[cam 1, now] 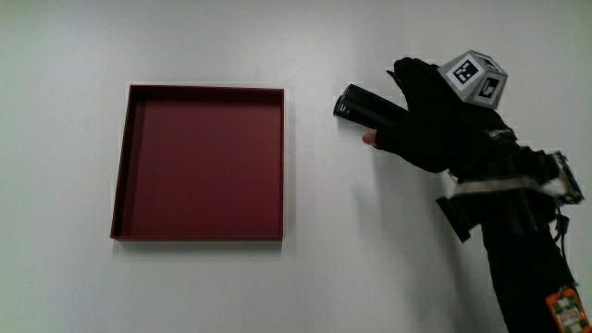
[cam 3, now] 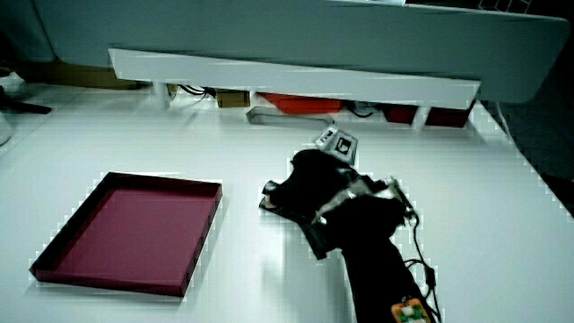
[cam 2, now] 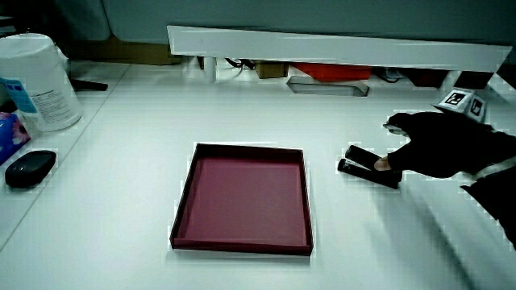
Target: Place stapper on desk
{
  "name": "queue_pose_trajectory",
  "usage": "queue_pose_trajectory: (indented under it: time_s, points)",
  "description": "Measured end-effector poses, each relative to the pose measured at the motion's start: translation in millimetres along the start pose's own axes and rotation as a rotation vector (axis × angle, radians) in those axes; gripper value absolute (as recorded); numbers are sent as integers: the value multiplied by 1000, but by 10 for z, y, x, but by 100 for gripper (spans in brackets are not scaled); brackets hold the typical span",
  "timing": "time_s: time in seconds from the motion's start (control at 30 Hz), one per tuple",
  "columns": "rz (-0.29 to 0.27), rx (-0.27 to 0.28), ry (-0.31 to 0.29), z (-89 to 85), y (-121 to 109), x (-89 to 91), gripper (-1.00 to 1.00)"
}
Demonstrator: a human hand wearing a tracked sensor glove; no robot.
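Black-gloved fingers [cam 1: 393, 129] closed around black stapler [cam 1: 368, 108] — bare fingertip showed at its underside. Stapler lay flat on white desk [cam 1: 351, 268], beside dark red tray [cam 1: 199, 164], apart from it. Hand [cam 1: 435, 120] over stapler's end — patterned cube [cam 1: 474, 79] on its back. In a side view, white canister [cam 2: 36, 80] and black mouse [cam 2: 30, 167] stood well apart from tray.

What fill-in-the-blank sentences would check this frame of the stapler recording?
1. The hand grips a black ____.
2. The stapler rests on the white ____, beside the tray.
3. The red tray holds ____.
4. On the back of the hand sits a patterned ____.

Missing words: stapler; table; nothing; cube
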Motion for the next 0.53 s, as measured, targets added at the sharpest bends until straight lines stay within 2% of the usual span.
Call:
queue_pose_trajectory:
  time_s: [0.03,0.13,0.17,0.2,0.23,0.3,0.37,0.4,0.53]
  points:
    - [-17,2,-18,32,-87,-60,-100]
    - [17,29,-2,91,-297,-146,-100]
    - [28,40,-29,112,-356,-159,-100]
    - [22,50,-30,131,-423,-182,-100]
    - [40,61,-38,147,-469,-186,-100]
    - [36,126,-78,173,-570,-215,-100]
    - [42,114,-94,165,-612,-210,-100]
    - [46,124,-91,176,-650,-256,-100]
    - [52,129,-90,156,-662,-252,-100]
